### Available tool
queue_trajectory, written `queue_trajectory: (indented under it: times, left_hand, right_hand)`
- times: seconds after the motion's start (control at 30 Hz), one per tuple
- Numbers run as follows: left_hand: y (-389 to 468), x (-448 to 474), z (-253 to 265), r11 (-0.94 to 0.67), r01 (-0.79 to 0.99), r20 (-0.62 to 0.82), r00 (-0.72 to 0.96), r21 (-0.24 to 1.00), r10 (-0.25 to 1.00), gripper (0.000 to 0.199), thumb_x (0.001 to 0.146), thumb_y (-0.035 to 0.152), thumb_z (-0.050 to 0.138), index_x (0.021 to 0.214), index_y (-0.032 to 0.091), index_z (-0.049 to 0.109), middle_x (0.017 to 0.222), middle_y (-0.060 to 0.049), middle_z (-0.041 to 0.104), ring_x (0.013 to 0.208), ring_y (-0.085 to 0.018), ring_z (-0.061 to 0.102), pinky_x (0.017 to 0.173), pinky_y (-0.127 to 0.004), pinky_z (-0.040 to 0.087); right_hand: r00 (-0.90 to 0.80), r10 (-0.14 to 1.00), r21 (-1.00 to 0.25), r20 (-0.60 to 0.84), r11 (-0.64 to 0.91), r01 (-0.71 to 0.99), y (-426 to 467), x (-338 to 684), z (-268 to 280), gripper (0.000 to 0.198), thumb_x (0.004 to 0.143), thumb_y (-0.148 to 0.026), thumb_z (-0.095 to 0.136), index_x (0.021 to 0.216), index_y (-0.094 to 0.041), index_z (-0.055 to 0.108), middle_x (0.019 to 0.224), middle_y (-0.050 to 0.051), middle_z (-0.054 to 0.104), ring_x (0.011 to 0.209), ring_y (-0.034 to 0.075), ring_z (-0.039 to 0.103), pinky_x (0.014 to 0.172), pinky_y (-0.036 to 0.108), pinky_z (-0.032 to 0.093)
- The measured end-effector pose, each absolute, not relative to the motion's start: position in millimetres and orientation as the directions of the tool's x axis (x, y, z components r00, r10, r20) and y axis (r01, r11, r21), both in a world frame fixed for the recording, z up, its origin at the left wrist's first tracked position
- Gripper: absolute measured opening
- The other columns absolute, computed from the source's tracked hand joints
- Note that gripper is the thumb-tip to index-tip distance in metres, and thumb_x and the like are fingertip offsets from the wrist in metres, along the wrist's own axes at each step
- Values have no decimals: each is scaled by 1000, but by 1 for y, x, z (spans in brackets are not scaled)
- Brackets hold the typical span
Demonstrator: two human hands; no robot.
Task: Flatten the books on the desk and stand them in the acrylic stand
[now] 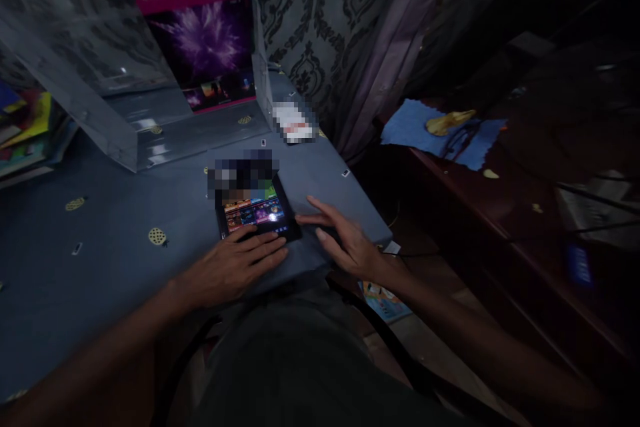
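A tablet (257,213) with a black frame and a lit, colourful screen lies on the blue-grey tablecloth (185,207). Its upper part is blurred out by blocks. My left hand (240,260) lies flat across the tablet's lower left edge, fingers stretched out and pointing right. Just right of the tablet is my right hand (350,240), with fingers extended and apart. Its index fingertip is close to the tablet's right edge; whether it touches I cannot tell. Nothing is held in either hand.
Behind the tablet stands a clear plastic stand (120,140) with a magazine (210,33) in it. A blurred white item (294,123) sits near the table's right edge. Books (40,127) are stacked at left. A dark red table (450,193) carries a blue cloth (417,130).
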State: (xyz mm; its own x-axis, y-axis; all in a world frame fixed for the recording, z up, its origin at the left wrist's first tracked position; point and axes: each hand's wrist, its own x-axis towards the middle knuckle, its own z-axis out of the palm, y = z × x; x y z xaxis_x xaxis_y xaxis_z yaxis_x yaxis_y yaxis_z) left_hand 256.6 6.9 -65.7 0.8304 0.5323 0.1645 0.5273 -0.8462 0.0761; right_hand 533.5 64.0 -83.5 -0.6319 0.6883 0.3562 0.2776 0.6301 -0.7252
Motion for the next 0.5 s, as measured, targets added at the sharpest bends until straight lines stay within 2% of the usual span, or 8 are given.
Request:
queue_trajectory:
  times: [0.1, 0.2, 0.3, 0.5]
  left_hand:
    - [13, 272, -72, -829, 557, 183, 810, 54, 557, 42, 106, 27, 39, 146, 17, 48, 143, -11, 63, 133, -22, 58, 117, -44, 39]
    - [16, 282, -77, -817, 576, 223, 792, 32, 568, 43, 106, 34, 41, 143, 13, 52, 140, -15, 64, 133, -25, 58, 114, -45, 42]
    - [18, 288, -78, -817, 577, 259, 788, 7, 559, 42, 105, 35, 44, 138, 11, 55, 135, -17, 67, 129, -26, 61, 109, -45, 46]
    - [18, 290, -76, -811, 584, 300, 772, 14, 561, 39, 105, 30, 44, 137, 11, 56, 130, -15, 70, 126, -24, 62, 110, -44, 46]
  right_hand:
    - [-632, 643, -662, 431, 702, 263, 64, 534, -89, 45, 103, -18, 43, 148, -20, 47, 124, 10, 74, 117, 20, 70, 100, 38, 57]
    - [-635, 535, -508, 557, 825, 249, 63, 534, -94, 30, 99, -16, 49, 125, -18, 66, 121, 13, 74, 112, 22, 71, 104, 44, 55]
    - [-651, 469, -398, 596, 878, 268, 60, 535, -96, 25, 96, -15, 56, 117, -19, 69, 118, 12, 76, 108, 23, 72, 104, 51, 54]
    - [-642, 462, -378, 612, 884, 276, 59, 534, -93, 24, 94, -13, 58, 115, -16, 70, 110, 11, 78, 103, 24, 73, 101, 52, 55]
